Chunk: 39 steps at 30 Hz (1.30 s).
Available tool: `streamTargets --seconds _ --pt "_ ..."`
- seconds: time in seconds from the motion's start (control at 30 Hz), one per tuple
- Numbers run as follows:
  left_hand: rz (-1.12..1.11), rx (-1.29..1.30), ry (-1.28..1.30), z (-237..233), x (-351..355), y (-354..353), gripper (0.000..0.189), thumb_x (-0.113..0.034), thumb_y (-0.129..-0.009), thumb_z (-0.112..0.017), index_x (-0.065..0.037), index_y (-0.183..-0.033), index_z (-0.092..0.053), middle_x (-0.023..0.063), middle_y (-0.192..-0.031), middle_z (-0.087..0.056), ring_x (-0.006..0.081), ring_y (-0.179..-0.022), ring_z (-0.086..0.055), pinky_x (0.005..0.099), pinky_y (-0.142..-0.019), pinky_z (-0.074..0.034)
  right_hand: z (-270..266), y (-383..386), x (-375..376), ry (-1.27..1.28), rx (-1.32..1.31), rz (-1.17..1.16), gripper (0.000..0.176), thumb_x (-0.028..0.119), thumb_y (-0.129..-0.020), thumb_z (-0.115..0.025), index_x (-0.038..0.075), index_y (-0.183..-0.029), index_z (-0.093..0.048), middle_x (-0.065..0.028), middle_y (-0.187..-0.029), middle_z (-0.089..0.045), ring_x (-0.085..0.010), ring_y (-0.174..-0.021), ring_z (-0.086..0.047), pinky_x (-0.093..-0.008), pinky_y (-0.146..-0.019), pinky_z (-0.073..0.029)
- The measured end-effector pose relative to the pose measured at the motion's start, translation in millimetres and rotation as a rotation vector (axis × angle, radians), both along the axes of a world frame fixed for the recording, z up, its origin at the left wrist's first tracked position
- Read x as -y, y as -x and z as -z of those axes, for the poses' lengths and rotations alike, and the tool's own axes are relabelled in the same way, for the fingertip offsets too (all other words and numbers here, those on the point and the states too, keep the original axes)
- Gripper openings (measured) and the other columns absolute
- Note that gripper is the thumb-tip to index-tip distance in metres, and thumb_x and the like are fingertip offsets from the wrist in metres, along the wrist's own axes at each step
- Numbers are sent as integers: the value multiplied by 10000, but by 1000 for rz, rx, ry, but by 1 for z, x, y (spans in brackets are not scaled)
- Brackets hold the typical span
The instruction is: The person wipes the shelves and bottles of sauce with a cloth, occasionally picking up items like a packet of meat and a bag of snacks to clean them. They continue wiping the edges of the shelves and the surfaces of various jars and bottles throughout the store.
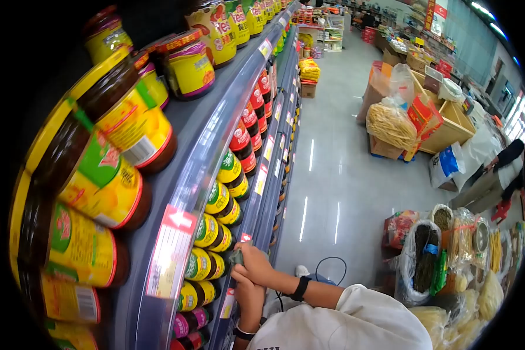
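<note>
From my remote seat I see 2 hands at the edge of a shop shelf. The right hand (254,263) is the upper one; its fingers (244,252) are pinched narrow on a small dark item (236,257), held right against the shelf rail (254,207). What the item is, I cannot tell. The left hand (249,296) sits just below, touching the right hand's underside, with its fingers curled toward the same rail. I cannot tell whether they hold anything.

Just beside the dark item, on the shelf behind the rail, stand yellow jars (211,233) with green tops; I count 5 in the front row. Farther along the same shelf are 4 red-capped bottles (241,143). Lower down, below the left hand, 2 purple jars (191,319) show. Each wrist carries 1 black wristband (300,287).
</note>
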<state>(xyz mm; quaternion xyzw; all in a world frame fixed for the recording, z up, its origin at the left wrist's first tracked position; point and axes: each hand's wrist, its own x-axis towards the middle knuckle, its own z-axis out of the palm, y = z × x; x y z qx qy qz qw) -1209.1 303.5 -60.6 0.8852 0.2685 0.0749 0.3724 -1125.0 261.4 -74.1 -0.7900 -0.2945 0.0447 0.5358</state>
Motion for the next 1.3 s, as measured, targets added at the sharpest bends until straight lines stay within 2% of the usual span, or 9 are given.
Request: streamTargets --seconds 0.23,0.33,0.5,0.67,0.73,0.8,1.03,1.1,1.3 --pt "-23 -27 -30 -1 2 -31 506 -297 -825 -601 -60 -1132 -277 311 -811 -583 513 -764 -532 568 -607 -378 10 -32 4 -50 51 -19 434 200 -723 -594 29 -1093 -446 -219 -964 -534 -420 -921 -506 -448 -812 -407" --pt "-4 -29 -85 -1 3 -42 501 -234 -826 -578 -52 -1175 -268 292 -800 -589 494 -750 -550 569 -617 -398 13 -46 6 -32 98 -48 459 194 -722 -594 22 -1115 -431 -214 -959 -530 -398 -921 -508 -439 -819 -402" --pt "-6 60 -89 8 0 -56 417 -164 -833 -537 -34 -1146 -292 304 -796 -585 498 -778 -542 562 -642 -395 16 -65 10 -79 137 -91 443 201 -725 -608 28 -1097 -439 -205 -978 -531 -398 -929 -513 -440 -823 -407" --pt "19 -1 -125 5 1 -71 405 -114 -818 -536 -16 -1124 -290 308 -792 -582 498 -760 -542 564 -632 -388 14 -84 16 -99 166 -121 431 203 -715 -632 38 -1070 -452 -191 -984 -537 -393 -934 -523 -437 -820 -418" --pt "24 -24 -136 5 1 -77 408 -104 -810 -541 -9 -1117 -288 311 -788 -580 496 -755 -543 563 -627 -387 13 -93 19 -97 141 -230 424 203 -711 -632 41 -1059 -453 -185 -980 -542 -380 -935 -533 -429 -816 -427" --pt "-29 -56 -38 2 3 -83 415 -128 -819 -559 -18 -1113 -288 341 -874 -563 516 -816 -525 566 -667 -380 16 -100 21 -86 155 -254 418 217 -717 -626 43 -1056 -453 -183 -978 -542 -377 -933 -535 -427 -813 -430" --pt "-61 -55 -97 5 13 -111 419 -103 -817 -552 -10 -1119 -278 349 -851 -562 515 -805 -530 568 -658 -380 17 -129 28 -89 165 -330 410 298 -757 -587 46 -1052 -453 -176 -976 -540 -372 -936 -536 -424 -808 -429" --pt "-82 -14 -179 14 13 -113 387 -117 -817 -535 -13 -1094 -284 320 -774 -580 494 -745 -555 557 -613 -406 15 -133 29 -97 159 -339 414 267 -745 -599 44 -1059 -446 -173 -993 -534 -371 -956 -525 -428 -833 -414" --pt "-116 -30 -216 12 23 -120 351 -99 -831 -527 -33 -1096 -306 315 -777 -579 502 -739 -547 569 -603 -393 20 -144 31 -171 152 -396 395 254 -756 -573 45 -1063 -436 -169 -983 -530 -374 -948 -514 -430 -850 -395"
